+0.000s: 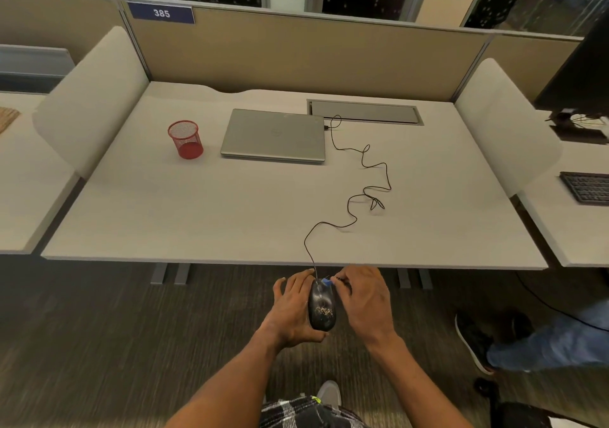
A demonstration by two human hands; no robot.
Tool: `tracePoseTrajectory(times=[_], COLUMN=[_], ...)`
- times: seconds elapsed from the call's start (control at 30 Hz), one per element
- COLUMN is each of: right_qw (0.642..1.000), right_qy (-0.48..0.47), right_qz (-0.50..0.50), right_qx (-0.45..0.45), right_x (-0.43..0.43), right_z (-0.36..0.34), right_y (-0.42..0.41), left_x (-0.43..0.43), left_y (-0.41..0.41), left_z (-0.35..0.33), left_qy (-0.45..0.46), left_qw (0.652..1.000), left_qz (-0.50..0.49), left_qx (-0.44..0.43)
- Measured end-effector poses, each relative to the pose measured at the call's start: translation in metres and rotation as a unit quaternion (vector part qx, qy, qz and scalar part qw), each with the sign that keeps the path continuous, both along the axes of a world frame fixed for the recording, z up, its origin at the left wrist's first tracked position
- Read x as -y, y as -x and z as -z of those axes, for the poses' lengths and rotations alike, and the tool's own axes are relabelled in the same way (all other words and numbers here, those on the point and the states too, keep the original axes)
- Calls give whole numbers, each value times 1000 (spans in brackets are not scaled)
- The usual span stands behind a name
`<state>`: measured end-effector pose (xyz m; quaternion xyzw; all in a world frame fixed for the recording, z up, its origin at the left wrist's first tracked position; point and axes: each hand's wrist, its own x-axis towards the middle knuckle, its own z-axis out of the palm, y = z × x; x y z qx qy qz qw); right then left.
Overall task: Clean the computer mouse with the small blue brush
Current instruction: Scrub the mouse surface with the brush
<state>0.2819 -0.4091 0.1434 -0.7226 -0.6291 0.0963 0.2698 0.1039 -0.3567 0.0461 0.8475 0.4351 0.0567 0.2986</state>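
A black computer mouse [322,307] with pale crumbs on its back rests in my left hand [291,309], held in the air just in front of the desk's near edge. My right hand [364,299] pinches the small blue brush [326,283], whose blue tip touches the front of the mouse near the cable. Most of the brush is hidden by my fingers. The mouse's black cable [349,210] snakes across the desk to the laptop.
On the grey desk [230,216] lie a closed silver laptop [273,136] and a red mesh cup [185,139]. A cable hatch [364,112] sits at the back. Another person's leg and shoe [474,342] stand to the right. A keyboard [588,187] lies on the neighbouring desk.
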Motion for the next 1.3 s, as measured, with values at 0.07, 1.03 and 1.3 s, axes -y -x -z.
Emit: tracePoseTrajectory(times=[0.07, 1.03, 1.3], right_qw=[999, 991, 987], right_qy=[28, 44, 51], right_qz=[-32, 115, 140], right_qx=[-1, -44, -61], right_x=[3, -9, -9], right_z=[2, 4, -2], right_y=[4, -3, -6], left_x=[0, 0, -1], left_y=[0, 1, 2], left_z=[0, -1, 0], left_qy=[4, 3, 3], left_qw=[1000, 1000, 1000], left_qz=[1, 23, 14], left_qx=[-2, -5, 4])
